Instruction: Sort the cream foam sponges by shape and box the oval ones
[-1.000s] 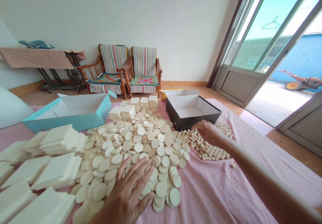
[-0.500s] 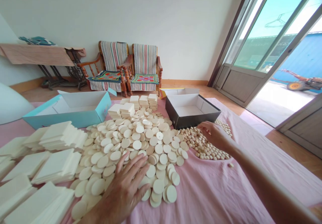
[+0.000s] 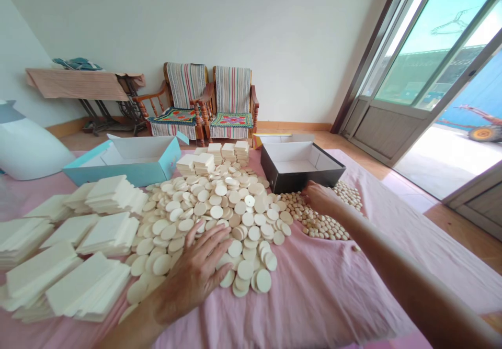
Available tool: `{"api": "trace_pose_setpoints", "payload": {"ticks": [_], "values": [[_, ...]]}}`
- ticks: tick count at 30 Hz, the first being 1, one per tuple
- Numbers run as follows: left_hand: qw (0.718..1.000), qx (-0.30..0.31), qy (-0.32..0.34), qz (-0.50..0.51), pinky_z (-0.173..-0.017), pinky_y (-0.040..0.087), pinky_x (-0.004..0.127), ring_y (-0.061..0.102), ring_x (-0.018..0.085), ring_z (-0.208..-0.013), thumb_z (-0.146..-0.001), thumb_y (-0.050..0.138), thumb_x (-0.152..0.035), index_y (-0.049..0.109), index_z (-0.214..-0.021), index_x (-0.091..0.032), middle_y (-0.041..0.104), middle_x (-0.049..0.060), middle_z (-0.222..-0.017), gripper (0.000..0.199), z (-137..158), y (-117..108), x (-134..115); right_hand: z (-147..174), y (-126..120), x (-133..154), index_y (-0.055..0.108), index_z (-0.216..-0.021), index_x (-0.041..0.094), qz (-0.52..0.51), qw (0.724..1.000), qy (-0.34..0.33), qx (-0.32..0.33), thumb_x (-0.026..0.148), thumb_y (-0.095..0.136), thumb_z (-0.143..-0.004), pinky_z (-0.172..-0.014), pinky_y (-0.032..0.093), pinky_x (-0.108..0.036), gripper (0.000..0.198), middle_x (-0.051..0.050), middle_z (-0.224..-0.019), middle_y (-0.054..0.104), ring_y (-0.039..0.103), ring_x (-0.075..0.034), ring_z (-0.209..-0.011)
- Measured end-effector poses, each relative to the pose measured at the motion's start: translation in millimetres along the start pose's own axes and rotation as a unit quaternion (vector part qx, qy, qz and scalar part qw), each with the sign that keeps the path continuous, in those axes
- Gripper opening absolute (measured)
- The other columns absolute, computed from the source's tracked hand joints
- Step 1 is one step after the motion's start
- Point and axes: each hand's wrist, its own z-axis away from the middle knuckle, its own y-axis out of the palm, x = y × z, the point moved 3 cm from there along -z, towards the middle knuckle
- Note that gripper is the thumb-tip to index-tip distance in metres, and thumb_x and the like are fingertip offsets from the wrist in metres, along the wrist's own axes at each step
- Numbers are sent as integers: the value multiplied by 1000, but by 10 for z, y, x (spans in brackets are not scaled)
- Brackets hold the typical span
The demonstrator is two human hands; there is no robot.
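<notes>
My left hand (image 3: pixel 202 265) lies palm down, fingers spread, over the near side of a heap of thin, pale wooden discs (image 3: pixel 215 211). Farther right, my right hand (image 3: pixel 319 198) reaches into a patch of small, round wooden pieces (image 3: pixel 323 225). Its fingers are curled downward and pressed together beside the front wall of a black box (image 3: pixel 288 182) with a white inside. The fingertips are hidden, so anything in them does not show. One small round piece (image 3: pixel 356 248) lies apart on the pink cloth (image 3: pixel 309 291).
Stacks of pale square boards (image 3: pixel 107 234) stand at the left, with smaller stacks (image 3: pixel 228 152) behind the discs. An open light-blue box (image 3: pixel 117 172) sits at the back left, near a white jug (image 3: pixel 29 145). Two wooden armchairs (image 3: pixel 232 98) stand by the wall.
My right hand has moved slightly left and lower into the small round pieces, its fingers more curled. My left hand stays on the discs. The whole view has swung a little left.
</notes>
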Motion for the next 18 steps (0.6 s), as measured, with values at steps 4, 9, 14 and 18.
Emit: {"api": "trace_pose_setpoints", "payload": {"ticks": [4, 9, 14, 18], "values": [[1000, -22, -8, 6, -116, 10, 47, 49, 22, -124, -90, 53, -29, 61, -116, -19, 60, 7, -128, 28, -89, -87, -52, -5, -36, 21, 69, -85, 13, 29, 999, 25, 14, 16, 51, -81, -59, 43, -28, 19, -16, -95, 63, 64, -22, -78], [999, -25, -5, 40, -115, 11, 53, 49, 24, -124, -92, 50, -31, 61, -113, -18, 61, 10, -124, 28, -334, -230, -284, 1, 29, -9, 65, -96, 15, 7, 1000, 16, 0, 16, 55, -75, -58, 41, -26, 24, -14, -102, 62, 62, -20, -79], [996, -3, 6, 86, -114, 14, 50, 52, 22, -120, -92, 50, -36, 63, -110, -18, 64, 9, -118, 29, -550, -189, -475, 104, 53, -199, 59, -77, 18, -120, 987, -43, -99, 16, 56, -69, -63, 39, -24, 8, -5, -81, 63, 58, -16, -76], [993, 29, 18, 115, -112, 21, 48, 51, 22, -120, -93, 48, -36, 62, -111, -19, 63, 8, -119, 28, -667, -83, -508, 235, 9, -497, 58, -88, 17, -305, 941, 8, -144, 23, 53, -74, -57, 40, -23, 15, -1, -73, 62, 58, -13, -63]]}}
